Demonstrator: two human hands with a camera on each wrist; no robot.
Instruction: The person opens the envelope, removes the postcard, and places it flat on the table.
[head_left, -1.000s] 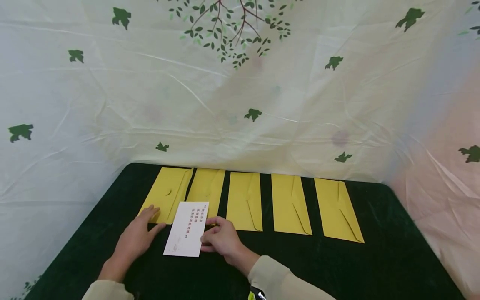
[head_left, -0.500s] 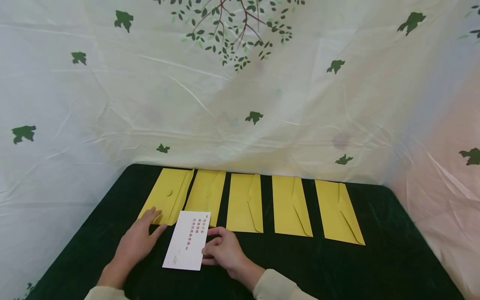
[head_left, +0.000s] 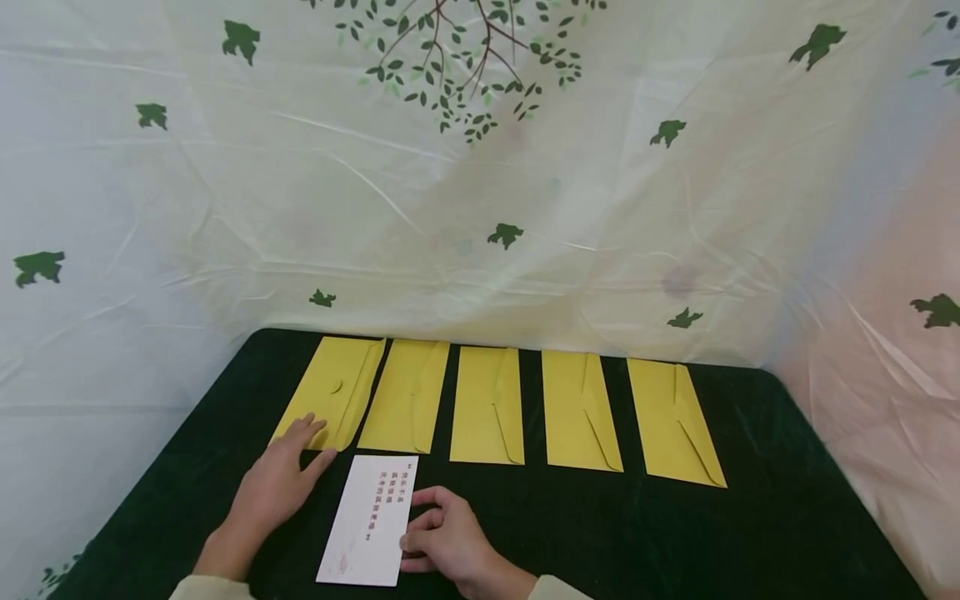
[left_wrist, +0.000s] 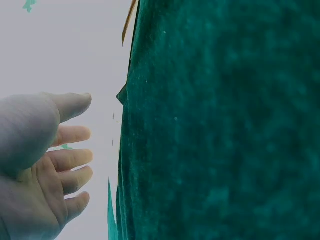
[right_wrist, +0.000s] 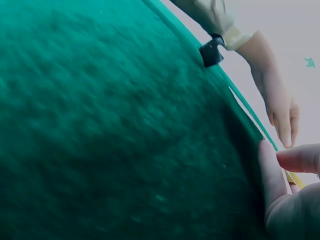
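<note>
My right hand (head_left: 457, 537) pinches the right edge of a white card (head_left: 371, 521) printed with columns of red characters. It lies just in front of the second yellow envelope (head_left: 405, 396), over the dark green cloth. In the right wrist view the card shows as a thin strip by my right thumb and fingers (right_wrist: 272, 172). With fingers extended, my left hand (head_left: 270, 487) rests its fingertips on the near end of the leftmost yellow envelope (head_left: 333, 387). The left wrist view has my left hand (left_wrist: 40, 165) side-on, nothing in its palm.
To the right, a third (head_left: 486, 404), a fourth (head_left: 581, 408) and a fifth yellow envelope (head_left: 675, 421) continue the row along the back of the green-covered table (head_left: 675, 542). Behind it hangs a pale curtain (head_left: 420, 208) with leaf and bird prints. A dark wristband (right_wrist: 212, 52) circles the left wrist.
My right hand has drawn the card toward me, off the second envelope's near end, which now shows whole. My left hand has stayed on the leftmost envelope.
</note>
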